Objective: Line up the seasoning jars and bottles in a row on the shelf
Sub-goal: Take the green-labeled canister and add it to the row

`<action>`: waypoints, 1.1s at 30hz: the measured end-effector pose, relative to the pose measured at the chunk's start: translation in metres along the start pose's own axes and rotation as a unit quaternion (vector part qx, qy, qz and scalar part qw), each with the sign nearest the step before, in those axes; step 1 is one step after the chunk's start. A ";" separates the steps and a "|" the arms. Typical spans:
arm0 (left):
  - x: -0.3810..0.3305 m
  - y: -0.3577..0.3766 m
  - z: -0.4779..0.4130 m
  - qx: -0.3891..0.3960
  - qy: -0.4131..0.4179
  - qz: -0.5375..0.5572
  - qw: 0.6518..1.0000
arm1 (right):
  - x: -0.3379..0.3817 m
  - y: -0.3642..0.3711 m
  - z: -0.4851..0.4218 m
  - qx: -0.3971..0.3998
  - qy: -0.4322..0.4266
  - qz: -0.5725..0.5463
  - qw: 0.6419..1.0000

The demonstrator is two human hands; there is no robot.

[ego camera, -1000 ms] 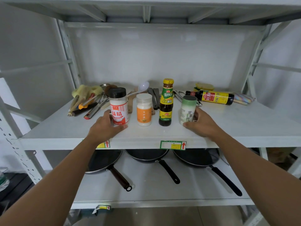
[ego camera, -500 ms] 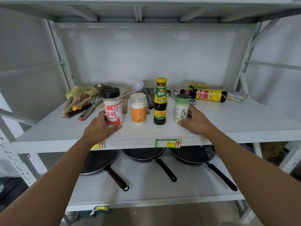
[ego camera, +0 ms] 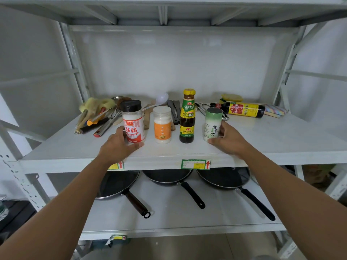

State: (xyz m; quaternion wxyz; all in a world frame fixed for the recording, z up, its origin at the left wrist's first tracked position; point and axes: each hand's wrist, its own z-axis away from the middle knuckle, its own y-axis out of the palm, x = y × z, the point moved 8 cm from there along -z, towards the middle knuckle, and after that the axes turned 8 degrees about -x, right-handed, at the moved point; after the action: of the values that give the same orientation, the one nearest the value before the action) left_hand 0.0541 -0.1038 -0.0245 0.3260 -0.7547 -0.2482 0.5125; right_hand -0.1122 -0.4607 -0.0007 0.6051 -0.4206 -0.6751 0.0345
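Several seasoning containers stand upright in a row near the front of the white shelf [ego camera: 272, 139]. From the left: a red-labelled jar with a black lid [ego camera: 133, 121], an orange-labelled jar with a white lid [ego camera: 162, 125], a dark sauce bottle with a yellow cap [ego camera: 187, 116], and a green-white canister [ego camera: 212, 124]. My left hand [ego camera: 118, 145] wraps the base of the red-labelled jar. My right hand [ego camera: 228, 138] grips the canister from the right. A dark soy sauce bottle [ego camera: 239, 109] lies on its side at the back right.
Kitchen utensils [ego camera: 99, 119] lie piled at the back left, with a ladle [ego camera: 161, 99] and tongs behind the jars. A yellow sponge [ego camera: 231, 97] sits behind the lying bottle. Three frying pans [ego camera: 167, 177] rest on the shelf below.
Both hands keep their hold on the same two containers. The view has shifted slightly; the row itself looks unmoved.
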 end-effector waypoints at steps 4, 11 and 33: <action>-0.002 0.000 0.001 0.001 0.000 0.004 1.000 | -0.002 -0.001 0.000 -0.006 0.006 -0.003 1.000; -0.002 -0.002 0.001 0.004 0.004 0.015 1.000 | -0.003 -0.001 0.000 -0.012 0.002 -0.004 1.000; -0.002 -0.003 0.003 -0.013 0.011 0.011 1.000 | -0.001 0.000 0.001 -0.025 -0.019 0.014 0.999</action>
State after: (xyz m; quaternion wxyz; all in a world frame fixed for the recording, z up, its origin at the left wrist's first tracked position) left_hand 0.0503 -0.1025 -0.0220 0.3135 -0.7668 -0.2430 0.5048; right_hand -0.1129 -0.4613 -0.0017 0.5807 -0.4448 -0.6810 0.0342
